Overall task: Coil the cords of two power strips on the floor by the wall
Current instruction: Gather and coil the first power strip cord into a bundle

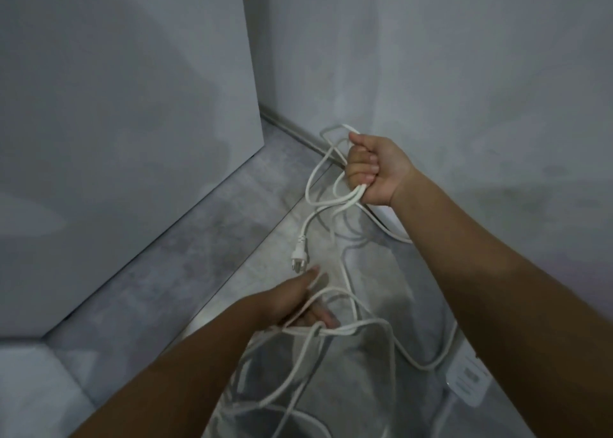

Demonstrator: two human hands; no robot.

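Evidently mid-coil. Found right hand [368, 169] fisted round several gathered loops of white cord [308, 189], raised near wall [464, 72], presumably to keep turns together. Found left hand [298, 301] lower, fingers fairly straight, slack cord draped across, likely feeding next loop. Noted plug [297, 258] dangling between hands; power strip [467, 381] flat on floor [199, 238], lower right. Judged cord smooth, round, pliant; strip rigid, boxy plastic.

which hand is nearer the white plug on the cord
Left: left hand sits just below the white pronged plug; right hand grips white cord loops above it.
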